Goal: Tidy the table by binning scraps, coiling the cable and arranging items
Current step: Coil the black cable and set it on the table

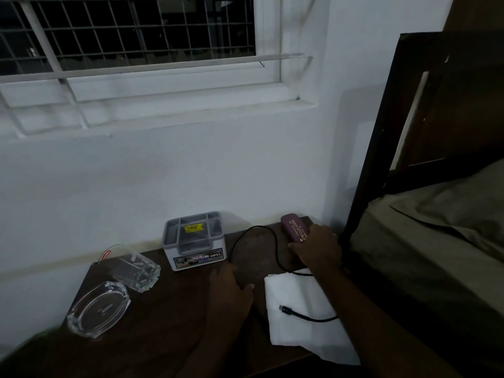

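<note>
Head camera looked down on a dark wooden worktop (163, 323) against a white wall. A white cloth (297, 323) overhung its front right edge, the black cable (253, 230) looping behind it and its plug end lying on it. The left hand (229, 285) rested flat, grip open. The right hand (319, 249) gripped a maroon spectacle case (294, 226) at the back right corner.

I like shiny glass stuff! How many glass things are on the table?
2. An oval glass dish sits at the table's front left corner. A chunky glass tumbler lies on its side just behind it, left of the white box. None seem hidden.
</note>
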Demonstrator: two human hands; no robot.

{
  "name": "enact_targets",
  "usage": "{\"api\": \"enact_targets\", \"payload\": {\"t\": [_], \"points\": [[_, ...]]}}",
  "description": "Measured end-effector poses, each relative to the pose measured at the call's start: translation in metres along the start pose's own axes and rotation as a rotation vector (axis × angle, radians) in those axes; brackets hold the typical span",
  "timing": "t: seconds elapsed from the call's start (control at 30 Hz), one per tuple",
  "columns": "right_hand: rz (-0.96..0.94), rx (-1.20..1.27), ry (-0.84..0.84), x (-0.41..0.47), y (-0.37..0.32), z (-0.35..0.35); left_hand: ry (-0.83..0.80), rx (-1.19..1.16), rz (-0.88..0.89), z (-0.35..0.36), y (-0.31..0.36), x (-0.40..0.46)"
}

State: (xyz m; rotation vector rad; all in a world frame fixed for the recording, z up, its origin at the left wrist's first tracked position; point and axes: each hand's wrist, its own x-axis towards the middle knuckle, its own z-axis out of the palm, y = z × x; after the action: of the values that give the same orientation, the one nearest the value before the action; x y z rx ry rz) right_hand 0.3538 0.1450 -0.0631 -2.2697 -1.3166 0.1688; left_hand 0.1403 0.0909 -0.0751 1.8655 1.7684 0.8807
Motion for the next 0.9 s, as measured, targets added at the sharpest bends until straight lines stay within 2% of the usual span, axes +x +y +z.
{"api": "enact_targets", "payload": {"t": [0.1, 0.17, 0.27, 0.37, 0.43, 0.5, 0.57, 0.67, 0.73, 0.8, 0.83, 0.9], "points": [[-0.011, -0.001, -0.001, -0.002, -0.002, -0.003, 0.021, -0.059, -0.016, -0.006, -0.001, 0.002], [-0.123, 0.005, 0.052, -0.007, -0.007, -0.008, 0.047, -0.14, -0.044, -0.012, 0.003, 0.002], [-0.475, 0.133, 0.099, -0.019, -0.023, -0.021, 0.08, -0.309, -0.083, -0.022, 0.019, 0.007], [-0.849, 0.325, -0.082, -0.037, -0.054, -0.039, 0.116, -0.423, 0.005, -0.039, 0.037, 0.022], [-1.027, 0.366, -0.193, -0.045, -0.077, -0.045, 0.117, -0.474, 0.048, -0.054, 0.048, 0.035], [-1.024, 0.396, -0.225, -0.046, -0.096, -0.052, 0.143, -0.5, 0.065, -0.071, 0.055, 0.044], [-0.983, 0.397, -0.18, -0.042, -0.11, -0.062, 0.188, -0.483, 0.104, -0.087, 0.057, 0.048], [-1.035, 0.375, -0.149, -0.034, -0.129, -0.074, 0.23, -0.425, 0.163, -0.105, 0.054, 0.049], [-1.084, 0.345, -0.123, -0.031, -0.146, -0.081, 0.215, -0.372, 0.136, -0.118, 0.051, 0.051], [-1.097, 0.401, -0.091, -0.027, -0.16, -0.087, 0.111, -0.332, 0.083, -0.132, 0.049, 0.052], [-1.09, 0.441, -0.074, -0.025, -0.167, -0.09, 0.028, -0.383, 0.057, -0.138, 0.047, 0.05], [-1.075, 0.491, -0.026, -0.02, -0.182, -0.094, -0.173, -0.689, -0.004, -0.153, 0.048, 0.045]]}}
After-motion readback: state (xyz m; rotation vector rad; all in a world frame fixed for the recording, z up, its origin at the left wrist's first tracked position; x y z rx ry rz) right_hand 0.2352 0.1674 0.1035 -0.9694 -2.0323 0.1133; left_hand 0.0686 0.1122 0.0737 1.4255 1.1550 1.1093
